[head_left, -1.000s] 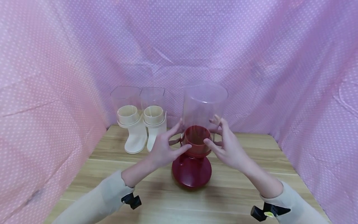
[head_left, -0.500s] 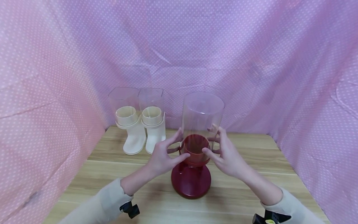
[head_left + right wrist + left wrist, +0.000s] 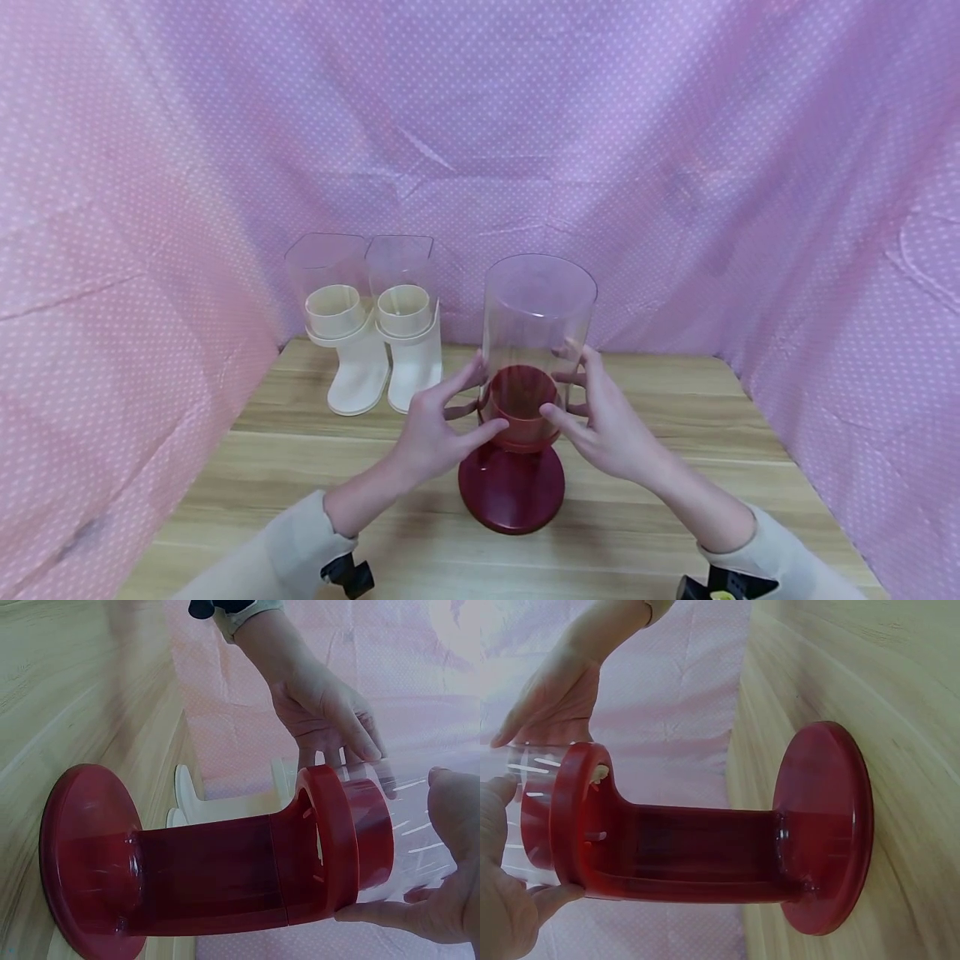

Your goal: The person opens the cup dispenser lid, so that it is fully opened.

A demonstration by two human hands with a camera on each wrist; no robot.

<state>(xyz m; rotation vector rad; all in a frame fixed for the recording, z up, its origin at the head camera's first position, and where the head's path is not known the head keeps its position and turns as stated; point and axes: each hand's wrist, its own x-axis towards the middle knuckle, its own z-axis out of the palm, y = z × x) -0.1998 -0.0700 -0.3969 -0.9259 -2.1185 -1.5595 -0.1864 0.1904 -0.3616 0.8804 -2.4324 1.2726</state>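
A dispenser with a clear cylinder [image 3: 536, 329] on a dark red stand [image 3: 512, 496] stands upright near the middle of the table. My left hand [image 3: 431, 429] holds the lower cylinder from the left, its thumb in front by the red collar [image 3: 570, 814]. From the right, my right hand [image 3: 617, 423] grips the same part, with fingers behind the clear wall and thumb at the front. A red cup-like insert [image 3: 522, 392] shows inside the cylinder's bottom. In the right wrist view the round red base [image 3: 90, 862] appears to rest on the wood.
Two white dispensers stand side by side at the back left, a left one [image 3: 358, 379] and a right one [image 3: 415, 375], both with clear angular hoppers. The wooden table [image 3: 652, 533] is enclosed by pink dotted cloth [image 3: 480, 108] at the back and sides.
Both hands have brought the red dispenser down and nearer to me in the head view, mostly in the first half second. Their hold looks the same. The view has shifted slightly.
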